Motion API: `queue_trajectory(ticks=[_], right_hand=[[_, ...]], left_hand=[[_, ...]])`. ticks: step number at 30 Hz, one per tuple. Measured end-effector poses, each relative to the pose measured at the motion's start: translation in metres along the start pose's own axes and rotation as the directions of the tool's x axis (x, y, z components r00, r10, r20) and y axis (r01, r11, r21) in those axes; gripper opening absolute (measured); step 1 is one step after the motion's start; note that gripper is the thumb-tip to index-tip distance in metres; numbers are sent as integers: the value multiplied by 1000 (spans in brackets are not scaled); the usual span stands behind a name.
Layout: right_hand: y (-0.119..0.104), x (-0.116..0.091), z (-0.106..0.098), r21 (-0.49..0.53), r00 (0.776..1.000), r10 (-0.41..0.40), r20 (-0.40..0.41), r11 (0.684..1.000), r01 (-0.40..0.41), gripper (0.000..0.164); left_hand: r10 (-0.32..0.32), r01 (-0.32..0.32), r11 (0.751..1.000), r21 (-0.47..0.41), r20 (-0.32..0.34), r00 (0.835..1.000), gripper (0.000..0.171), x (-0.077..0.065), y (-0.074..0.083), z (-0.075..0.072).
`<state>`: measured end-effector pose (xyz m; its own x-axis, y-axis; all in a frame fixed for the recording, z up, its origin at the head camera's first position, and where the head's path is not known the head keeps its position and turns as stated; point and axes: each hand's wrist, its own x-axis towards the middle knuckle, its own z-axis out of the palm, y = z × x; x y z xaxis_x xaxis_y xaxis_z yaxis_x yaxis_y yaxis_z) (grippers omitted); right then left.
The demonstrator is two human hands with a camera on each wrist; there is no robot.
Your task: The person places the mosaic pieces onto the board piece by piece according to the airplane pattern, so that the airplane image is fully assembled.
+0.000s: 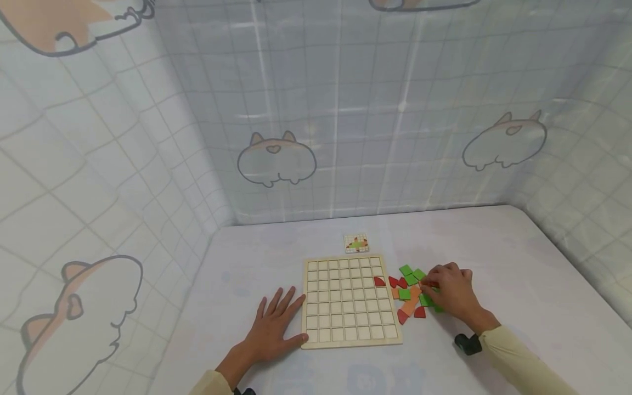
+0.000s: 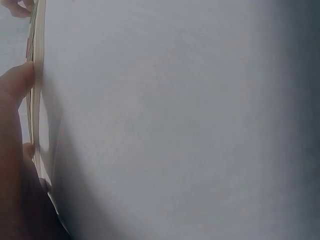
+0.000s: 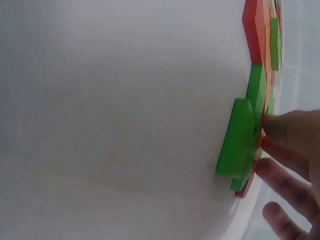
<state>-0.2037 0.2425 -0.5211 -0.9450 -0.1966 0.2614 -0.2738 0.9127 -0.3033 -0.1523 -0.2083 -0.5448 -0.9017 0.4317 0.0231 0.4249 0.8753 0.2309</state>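
Note:
A square wooden grid board (image 1: pixel 351 345) lies on the table with one red quarter-round tile (image 1: pixel 379 281) at its right side. My left hand (image 1: pixel 274 329) lies flat at the board's left edge, fingers spread, thumb and a fingertip at the rim. My right hand (image 1: pixel 451 291) bends its fingers down into the loose tiles right of the board. In the right wrist view the thumb and fingertips meet the pile beside a thick green tile (image 3: pixel 235 140); I cannot tell whether a tile is pinched between them. Green tiles (image 1: pixel 406 270), orange tiles (image 1: pixel 411 304) and red tiles (image 1: pixel 419 312) lie there, some overlapping.
Behind the board lies a small pattern card (image 1: pixel 356 243) showing a coloured figure on a grid. A pale cloth (image 1: pixel 247 252) covers the table. Curtains with a tile print (image 1: pixel 345 109) hang at the back and both sides.

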Motion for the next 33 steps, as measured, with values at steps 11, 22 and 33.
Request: queue_trajectory(ticks=[11,22,33], right_hand=[[7,2,-8,-31,996,-73,51,997,75,17],[13,4,-10,-24,991,-127,45,991,129,14],[15,6,-7,-18,988,-153,28,988,153,13]], left_hand=[[11,-11,1000,4,-5,1000,86,0,1,-1],[-6,6,1000,3,0,1000,86,-1,4,-3],[-10,10,1000,-2,-11,1000,86,-1,3,-2]])
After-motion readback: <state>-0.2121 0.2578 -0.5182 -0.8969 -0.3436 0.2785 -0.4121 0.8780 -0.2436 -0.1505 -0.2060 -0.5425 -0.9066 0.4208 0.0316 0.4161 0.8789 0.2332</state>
